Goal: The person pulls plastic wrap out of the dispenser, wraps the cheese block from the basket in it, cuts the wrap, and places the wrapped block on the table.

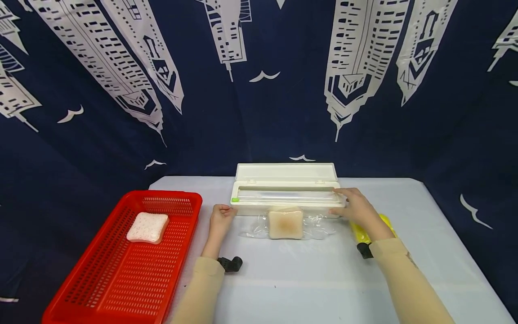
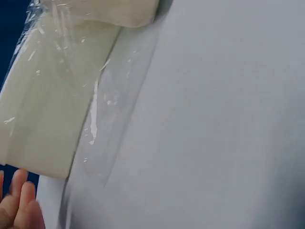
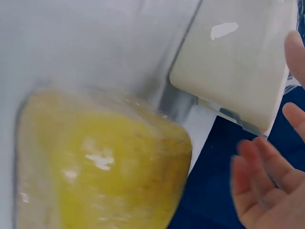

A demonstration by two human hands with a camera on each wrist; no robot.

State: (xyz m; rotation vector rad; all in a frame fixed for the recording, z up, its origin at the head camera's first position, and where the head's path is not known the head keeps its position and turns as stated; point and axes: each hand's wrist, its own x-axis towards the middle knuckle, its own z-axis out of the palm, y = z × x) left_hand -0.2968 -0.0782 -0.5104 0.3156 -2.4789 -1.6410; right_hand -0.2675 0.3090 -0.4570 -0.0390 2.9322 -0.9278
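A white cling film dispenser (image 1: 288, 210) stands at the back of the table, its lid (image 1: 286, 172) tilted back, a clear roll (image 1: 288, 196) inside. Clear film (image 1: 317, 228) hangs out over its front, with a toasted bread slice (image 1: 285, 225) lying at the front under or on it; I cannot tell which. My left hand (image 1: 221, 219) is at the dispenser's left end, fingertips (image 2: 20, 177) close to its edge or touching it. At the right end, my right hand (image 1: 358, 208) has its thumb and fingers spread around the corner, with gaps visible in the right wrist view.
A red perforated basket (image 1: 133, 270) on the left holds a pale bread slice (image 1: 148, 227). Behind my right wrist lies a yellow package in clear wrap (image 3: 109, 167). A dark blue printed curtain (image 1: 275, 117) hangs behind the white table (image 1: 307, 288).
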